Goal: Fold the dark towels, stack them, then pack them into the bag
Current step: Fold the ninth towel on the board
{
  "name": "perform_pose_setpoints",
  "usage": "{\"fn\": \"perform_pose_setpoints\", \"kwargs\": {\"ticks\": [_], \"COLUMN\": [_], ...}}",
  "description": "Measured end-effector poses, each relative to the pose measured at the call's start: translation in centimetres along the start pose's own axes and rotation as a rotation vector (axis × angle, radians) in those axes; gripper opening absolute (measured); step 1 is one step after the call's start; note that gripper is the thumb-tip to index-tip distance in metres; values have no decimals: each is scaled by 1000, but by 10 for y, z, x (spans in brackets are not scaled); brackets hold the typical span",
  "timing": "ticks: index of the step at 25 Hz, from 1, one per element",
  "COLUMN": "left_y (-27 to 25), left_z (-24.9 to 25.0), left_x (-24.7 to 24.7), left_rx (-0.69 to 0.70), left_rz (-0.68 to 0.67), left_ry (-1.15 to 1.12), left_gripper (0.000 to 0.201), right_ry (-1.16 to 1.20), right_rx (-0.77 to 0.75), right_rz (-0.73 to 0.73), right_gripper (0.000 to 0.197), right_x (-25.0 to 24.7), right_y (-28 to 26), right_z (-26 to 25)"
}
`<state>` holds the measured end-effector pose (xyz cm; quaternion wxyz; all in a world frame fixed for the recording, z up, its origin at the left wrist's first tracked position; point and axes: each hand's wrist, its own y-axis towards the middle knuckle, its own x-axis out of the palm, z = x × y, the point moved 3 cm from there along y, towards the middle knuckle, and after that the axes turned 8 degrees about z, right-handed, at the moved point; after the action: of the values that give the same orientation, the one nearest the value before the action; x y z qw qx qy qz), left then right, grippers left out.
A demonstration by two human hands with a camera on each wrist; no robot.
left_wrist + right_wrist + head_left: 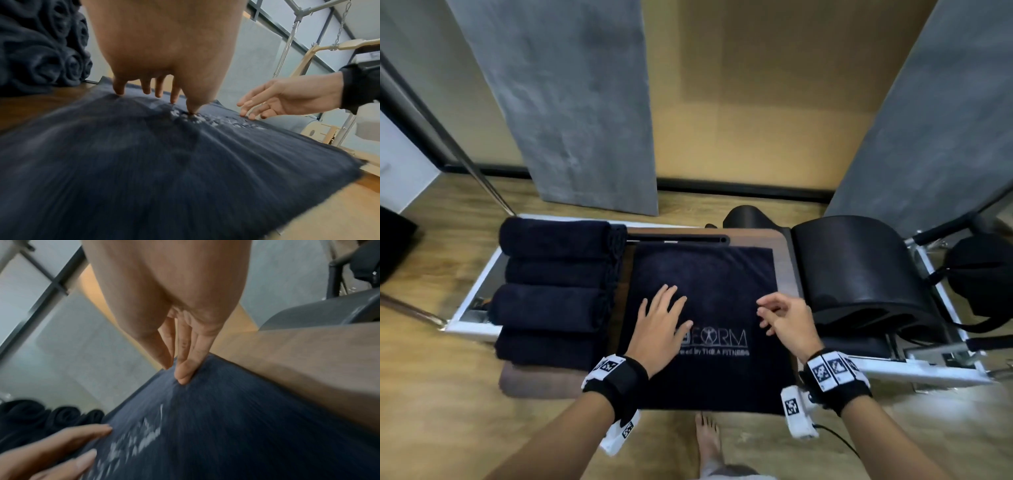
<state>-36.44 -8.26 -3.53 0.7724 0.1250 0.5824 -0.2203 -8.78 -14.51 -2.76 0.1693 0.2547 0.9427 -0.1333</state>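
A dark navy towel [709, 301] with a white printed logo [722, 339] lies spread flat on a wooden platform [780, 260]. My left hand [661, 318] lies flat on it with fingers spread, just left of the logo. My right hand [780, 317] hovers at the towel's right part with loosely bent fingers, its fingertips [183, 378] touching the cloth. Several rolled dark towels [554, 284] lie side by side to the left. In the left wrist view the towel [164, 170] fills the frame under my left hand [156, 91]. A black bag [983, 277] sits at the far right.
A black curved padded barrel [859, 267] stands right of the platform on a white metal frame [928, 370]. A brown folded towel [534, 380] lies under the rolled ones. Grey wall panels [571, 102] stand behind. My bare foot [709, 442] is on the wooden floor.
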Motion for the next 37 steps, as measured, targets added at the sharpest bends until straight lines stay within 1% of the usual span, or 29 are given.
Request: {"fn": "perform_pose_setpoints", "kwargs": {"ticks": [1,3,4,5,6,7,9,10,11,12,13,15,16,18,20,22,24,27,30,32,35,37], "left_y": [-15,-46,-60,-74,-84,-96,-113,-121,-127,-132,-134,-135,-134,-134,-133,-129,-120,-94,-59,-34,9,35], "left_z": [-1,-3,-4,-6,-8,-10,-16,-19,-22,-25,-28,-33,-34,-37,-40,-43,-45,-45,-42,-39,-41,-45], "left_x": [2,4,6,10,13,18,27,31,34,34,33,27,24,16,4,-14,-35,-63,-82,-90,-92,-87], "left_rx": [15,102,141,161,164,154,145,159,184,205,211,209,220,237,192,96,-4,-108,-188,-258,-396,-496], "left_rz": [44,188,254,291,303,296,247,203,165,128,95,39,22,1,-5,66,168,311,464,526,576,564], "left_ry": [-38,-82,-85,-86,-91,-97,-92,-70,-30,7,34,34,12,-84,-249,-427,-573,-685,-742,-764,-751,-716], "left_gripper": [52,33,27,28,35,47,75,86,91,93,97,106,105,89,66,44,27,8,7,7,8,9], "right_ry": [-61,-200,-261,-316,-368,-421,-562,-682,-815,-917,-970,-944,-897,-791,-661,-511,-394,-248,-108,-26,28,36], "right_rx": [-87,-295,-381,-440,-475,-488,-541,-578,-614,-634,-642,-625,-619,-635,-627,-518,-416,-389,-358,-327,-260,-207], "right_rz": [15,58,63,48,10,-54,-216,-272,-301,-306,-295,-259,-251,-259,-251,-189,-86,49,65,81,90,98], "right_gripper": [14,19,20,19,22,33,69,86,99,106,108,102,96,78,56,38,28,22,23,19,13,13], "right_x": [-1,-4,-5,-7,-7,-7,-3,-1,2,4,5,4,2,-2,-9,-18,-28,-35,-36,-35,-29,-21], "right_y": [-18,-55,-72,-88,-100,-113,-134,-141,-146,-150,-151,-151,-152,-156,-157,-152,-140,-111,-72,-44,7,40], "right_z": [3,10,14,19,24,30,43,49,53,56,57,54,53,49,43,32,15,-14,-39,-50,-58,-58]}}
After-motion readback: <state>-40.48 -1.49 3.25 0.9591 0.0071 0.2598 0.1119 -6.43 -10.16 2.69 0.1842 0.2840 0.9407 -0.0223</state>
